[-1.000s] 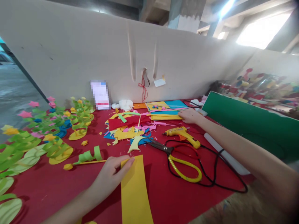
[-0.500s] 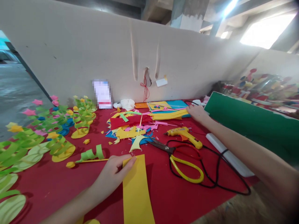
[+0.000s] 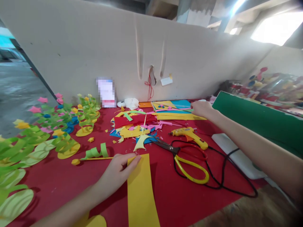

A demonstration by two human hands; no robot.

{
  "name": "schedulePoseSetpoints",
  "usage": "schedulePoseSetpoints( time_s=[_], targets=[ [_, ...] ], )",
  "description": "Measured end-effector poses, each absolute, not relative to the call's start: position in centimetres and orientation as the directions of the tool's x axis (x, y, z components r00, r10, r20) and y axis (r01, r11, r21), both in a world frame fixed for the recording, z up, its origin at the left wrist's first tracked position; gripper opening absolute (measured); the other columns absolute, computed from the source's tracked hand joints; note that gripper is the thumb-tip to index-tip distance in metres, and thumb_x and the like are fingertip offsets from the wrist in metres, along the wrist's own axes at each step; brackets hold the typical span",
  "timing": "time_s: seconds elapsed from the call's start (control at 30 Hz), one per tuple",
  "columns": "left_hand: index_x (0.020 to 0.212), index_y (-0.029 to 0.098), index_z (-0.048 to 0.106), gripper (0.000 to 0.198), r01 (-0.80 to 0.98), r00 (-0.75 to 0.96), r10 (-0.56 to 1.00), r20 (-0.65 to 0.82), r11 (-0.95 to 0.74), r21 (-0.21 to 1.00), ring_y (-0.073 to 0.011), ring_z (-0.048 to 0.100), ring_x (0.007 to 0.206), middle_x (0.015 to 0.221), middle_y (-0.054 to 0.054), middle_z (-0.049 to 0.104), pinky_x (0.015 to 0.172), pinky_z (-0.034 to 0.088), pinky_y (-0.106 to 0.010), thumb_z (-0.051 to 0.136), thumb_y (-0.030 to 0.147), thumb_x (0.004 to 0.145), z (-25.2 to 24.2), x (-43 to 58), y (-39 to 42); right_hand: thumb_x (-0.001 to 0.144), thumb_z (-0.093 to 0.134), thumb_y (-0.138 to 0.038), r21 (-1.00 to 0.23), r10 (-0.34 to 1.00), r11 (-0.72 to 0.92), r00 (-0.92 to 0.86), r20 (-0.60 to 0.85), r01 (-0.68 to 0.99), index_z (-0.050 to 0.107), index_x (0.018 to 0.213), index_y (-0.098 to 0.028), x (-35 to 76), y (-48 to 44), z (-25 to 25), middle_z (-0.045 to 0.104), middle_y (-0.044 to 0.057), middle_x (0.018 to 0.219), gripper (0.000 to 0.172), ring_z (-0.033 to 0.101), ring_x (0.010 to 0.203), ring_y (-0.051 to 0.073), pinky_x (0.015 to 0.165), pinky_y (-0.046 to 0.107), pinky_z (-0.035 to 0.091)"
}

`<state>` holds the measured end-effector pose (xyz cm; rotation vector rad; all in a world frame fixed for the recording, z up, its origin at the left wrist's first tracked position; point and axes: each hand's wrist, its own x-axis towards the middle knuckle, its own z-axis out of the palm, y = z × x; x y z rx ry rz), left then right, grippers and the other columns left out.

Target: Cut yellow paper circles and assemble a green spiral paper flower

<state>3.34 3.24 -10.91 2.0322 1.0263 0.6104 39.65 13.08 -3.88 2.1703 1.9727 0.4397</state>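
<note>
Pinched between thumb and fingers, the far end of a yellow card is in our left hand; the card runs toward us at near centre. We have our right hand at the far right, near some yellow strips, but cannot tell how closed it is or whether it holds anything. Scissors lie right of the card, the glue gun just beyond.
</note>
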Motion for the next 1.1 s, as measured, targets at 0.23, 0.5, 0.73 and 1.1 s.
schedulePoseSetpoints(
  time_s=[0.23, 0.5, 0.73, 1.1],
  targets=[
    [0.053, 0.018, 0.033, 0.035, 0.392, 0.515, 0.856, 0.042, -0.279, 0.877, -0.0078, 0.028, 0.045, 0.050, 0.006, 0.027, 0.043, 0.023, -0.022, 0.038, 0.037, 0.082, -10.7, 3.4, 3.0, 0.084, 0.045, -0.039, -0.345, 0.965, 0.256, -0.216, 0.150, 0.903, 0.058, 0.091, -0.016, 28.0, 6.5, -2.7, 0.063, 0.000, 0.080, 0.028, 0.059, 0.065, 0.012, 0.059, 0.024, 0.047],
    [0.071, 0.016, 0.054, 0.033, 0.249, 0.425, 0.905, -0.011, -0.105, 0.963, -0.0100, 0.047, 0.054, 0.062, 0.002, 0.053, 0.048, 0.036, -0.020, 0.042, 0.045, 0.081, -9.3, 3.1, 2.8, 0.071, 0.061, -0.028, -0.811, 0.895, 0.333, -0.431, 0.112, 0.480, 0.060, 0.071, -0.017, 21.6, 3.1, -4.8, 0.060, -0.003, 0.060, 0.011, 0.054, 0.051, 0.009, 0.047, 0.020, 0.043],
    [0.070, 0.014, 0.061, 0.033, 0.188, 0.575, 0.804, -0.149, 0.047, 0.981, -0.0151, 0.061, 0.060, 0.070, -0.003, 0.068, 0.054, 0.046, -0.022, 0.049, 0.044, 0.078, -7.7, 3.5, 2.1, 0.072, 0.057, -0.019, -0.902, 0.949, 0.315, -0.084, 0.304, 0.294, 0.058, 0.069, -0.017, 21.7, 4.6, -0.8, 0.054, -0.003, 0.059, 0.003, 0.043, 0.043, 0.005, 0.041, 0.020, 0.034],
    [0.060, 0.018, 0.063, 0.022, 0.323, 0.944, 0.272, -0.187, -0.639, 0.698, -0.0137, 0.055, 0.044, 0.051, -0.002, 0.062, 0.039, 0.032, -0.021, 0.054, 0.030, 0.076, -4.8, 2.5, -4.8, 0.080, 0.049, -0.008, -0.929, 0.914, 0.365, 0.169, 0.370, 0.057, 0.053, 0.064, -0.017, 27.4, 7.2, 3.8, 0.040, -0.006, 0.052, 0.019, 0.034, 0.040, 0.003, 0.040, 0.025, 0.019]
  ],
)
